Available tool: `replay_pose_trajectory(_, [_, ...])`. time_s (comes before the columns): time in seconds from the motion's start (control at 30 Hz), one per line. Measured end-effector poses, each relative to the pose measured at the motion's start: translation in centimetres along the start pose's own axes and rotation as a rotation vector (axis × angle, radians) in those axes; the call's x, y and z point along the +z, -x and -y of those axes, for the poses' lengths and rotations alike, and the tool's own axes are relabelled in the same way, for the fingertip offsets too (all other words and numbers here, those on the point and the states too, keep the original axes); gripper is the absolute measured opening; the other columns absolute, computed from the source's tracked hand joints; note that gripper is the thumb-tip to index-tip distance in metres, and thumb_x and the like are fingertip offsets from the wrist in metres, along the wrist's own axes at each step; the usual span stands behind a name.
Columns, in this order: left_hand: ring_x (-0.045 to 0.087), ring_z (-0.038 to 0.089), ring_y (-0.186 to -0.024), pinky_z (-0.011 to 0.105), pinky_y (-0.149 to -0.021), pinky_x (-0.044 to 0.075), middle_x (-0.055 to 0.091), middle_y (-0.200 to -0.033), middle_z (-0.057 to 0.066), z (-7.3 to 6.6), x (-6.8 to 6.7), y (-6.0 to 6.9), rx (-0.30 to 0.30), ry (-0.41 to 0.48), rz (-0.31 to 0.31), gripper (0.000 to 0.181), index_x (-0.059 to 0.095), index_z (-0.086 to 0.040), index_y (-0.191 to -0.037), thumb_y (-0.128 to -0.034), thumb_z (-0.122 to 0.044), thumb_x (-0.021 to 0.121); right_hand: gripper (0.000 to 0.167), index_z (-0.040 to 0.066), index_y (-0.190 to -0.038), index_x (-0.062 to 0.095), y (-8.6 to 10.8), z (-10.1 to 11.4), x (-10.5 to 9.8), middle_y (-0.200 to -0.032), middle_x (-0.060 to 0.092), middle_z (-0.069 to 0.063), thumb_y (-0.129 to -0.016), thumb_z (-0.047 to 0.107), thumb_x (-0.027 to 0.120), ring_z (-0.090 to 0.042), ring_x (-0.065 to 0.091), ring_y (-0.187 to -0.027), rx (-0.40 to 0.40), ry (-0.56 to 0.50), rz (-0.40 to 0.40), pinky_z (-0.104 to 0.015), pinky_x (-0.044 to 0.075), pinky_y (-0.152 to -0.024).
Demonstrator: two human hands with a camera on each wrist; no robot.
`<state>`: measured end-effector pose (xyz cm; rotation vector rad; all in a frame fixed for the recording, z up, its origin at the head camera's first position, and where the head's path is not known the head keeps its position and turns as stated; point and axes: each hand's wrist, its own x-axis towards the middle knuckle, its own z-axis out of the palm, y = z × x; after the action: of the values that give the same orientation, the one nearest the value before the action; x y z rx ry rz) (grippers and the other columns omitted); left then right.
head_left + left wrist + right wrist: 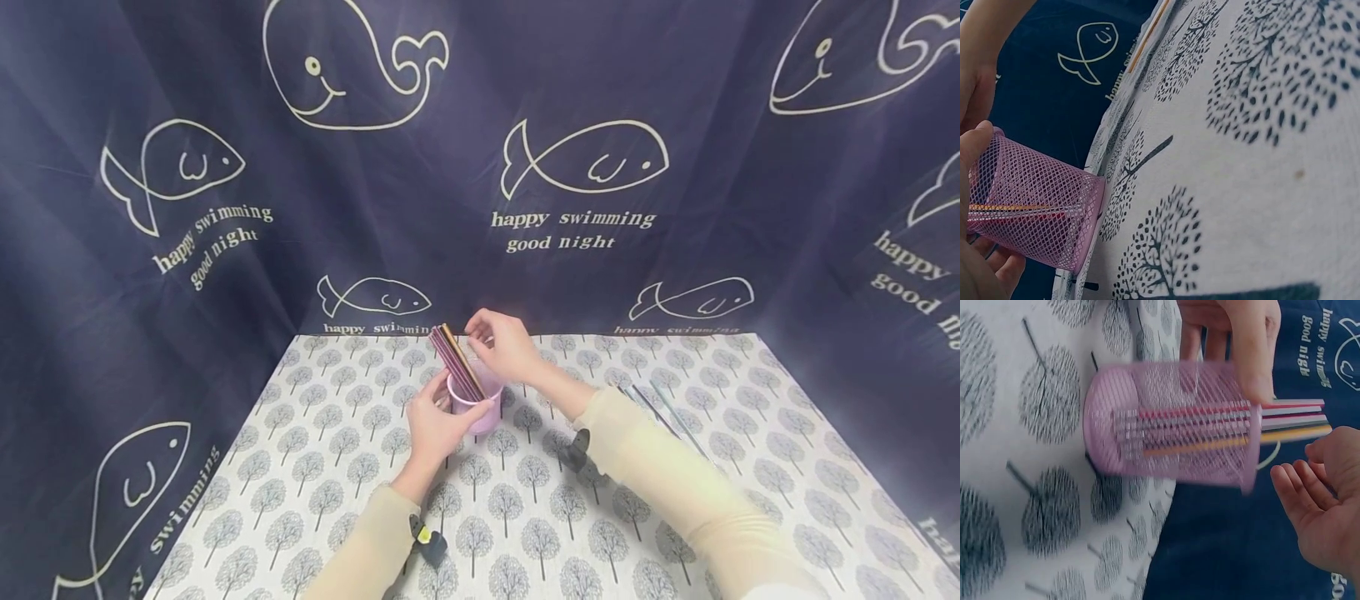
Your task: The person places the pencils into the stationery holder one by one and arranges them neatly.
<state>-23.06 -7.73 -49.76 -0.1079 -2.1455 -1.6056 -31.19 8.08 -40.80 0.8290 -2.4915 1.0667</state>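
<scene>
Around the pink mesh cup [486,425], near the table's middle, the left hand [437,427] was clamped, its thumb at the near side. From the cup's mouth, slim coloured sticks [456,362] leaned toward eleven o'clock. At one o'clock, the right hand [510,346] hung just beside their upper ends, thumb and fingertips apart. Thin rods [662,407] lay at three o'clock on the tree-print cloth [341,442]; a navy curtain [450,200] hung at twelve.
</scene>
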Motion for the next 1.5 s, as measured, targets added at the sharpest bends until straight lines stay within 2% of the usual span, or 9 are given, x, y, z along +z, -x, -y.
replay_pose_trajectory(0.27, [0.077,0.033,-0.112,0.041,-0.097,0.067,0.079,-0.120,0.015,0.2,0.0,-0.1,-0.021,0.005,0.011,0.076,0.073,-0.008,-0.129,-0.0632,-0.030,0.105,0.013,0.002,-0.109,0.071,1.3,-1.9,-4.3,-0.100,0.078,-0.012,-0.096,0.005,0.070,-0.025,0.076,-0.089,0.050,0.071,0.010,-0.038,0.069,-0.085])
replay_pose_trajectory(0.57, [0.077,0.034,-0.115,0.041,-0.101,0.065,0.078,-0.122,0.017,0.0,0.0,-0.2,-0.052,0.035,0.020,0.076,0.073,-0.007,-0.129,-0.0630,-0.026,0.105,0.012,0.003,-0.108,0.071,3.9,-4.9,-9.8,-0.098,0.078,-0.012,-0.097,0.007,0.069,-0.028,0.076,-0.088,0.125,0.164,-0.009,-0.045,0.067,-0.087])
replay_pose_trajectory(0.73, [0.076,0.034,-0.115,0.042,-0.102,0.065,0.078,-0.123,0.017,0.0,-0.1,-0.3,-0.067,0.039,0.017,0.076,0.072,-0.008,-0.130,-0.0636,-0.025,0.104,0.012,0.001,-0.107,0.071,5.6,-6.3,-12.0,-0.095,0.077,-0.013,-0.096,0.006,0.067,-0.031,0.076,-0.087,0.153,0.215,-0.024,-0.050,0.066,-0.087])
replay_pose_trajectory(0.9, [0.076,0.034,-0.115,0.042,-0.101,0.066,0.078,-0.123,0.017,0.1,-0.1,-0.2,-0.062,0.034,0.020,0.075,0.072,-0.008,-0.130,-0.0641,-0.026,0.104,0.010,0.001,-0.105,0.070,7.7,-7.5,-13.0,-0.091,0.077,-0.013,-0.096,0.003,0.066,-0.032,0.076,-0.085,0.166,0.257,-0.010,-0.050,0.068,-0.083])
replay_pose_trajectory(1.07, [0.076,0.035,-0.115,0.043,-0.101,0.066,0.077,-0.122,0.018,-0.1,0.0,-0.1,-0.054,0.040,0.021,0.076,0.072,-0.006,-0.130,-0.0641,-0.026,0.104,0.009,0.000,-0.103,0.070,10.0,-9.0,-13.6,-0.089,0.077,-0.013,-0.096,0.003,0.065,-0.028,0.075,-0.080,0.175,0.294,0.058,-0.046,0.070,-0.075])
replay_pose_trajectory(1.17, [0.076,0.034,-0.114,0.042,-0.100,0.066,0.078,-0.121,0.017,-0.1,0.0,0.0,-0.055,0.034,0.016,0.075,0.072,-0.007,-0.129,-0.0638,-0.027,0.104,0.009,-0.001,-0.102,0.071,11.3,-9.8,-13.7,-0.087,0.077,-0.012,-0.095,0.002,0.066,-0.024,0.073,-0.075,0.178,0.320,0.098,-0.043,0.068,-0.071])
replay_pose_trajectory(1.33, [0.077,0.033,-0.112,0.041,-0.100,0.066,0.078,-0.120,0.015,-0.1,0.1,0.0,-0.054,0.033,0.023,0.073,0.073,-0.008,-0.127,-0.0638,-0.027,0.104,0.005,0.003,-0.095,0.072,13.2,-10.7,-13.6,-0.078,0.075,-0.005,-0.092,0.006,0.069,-0.016,0.067,-0.067,0.184,0.403,0.151,-0.039,0.062,-0.065])
replay_pose_trajectory(1.5, [0.077,0.034,-0.113,0.042,-0.100,0.066,0.078,-0.120,0.016,0.0,0.1,-0.1,-0.052,0.032,0.019,0.073,0.074,-0.008,-0.127,-0.0637,-0.027,0.104,0.003,0.005,-0.088,0.073,14.2,-11.0,-13.2,-0.073,0.072,-0.003,-0.089,0.007,0.073,-0.016,0.064,-0.064,0.179,0.450,0.188,-0.039,0.061,-0.062])
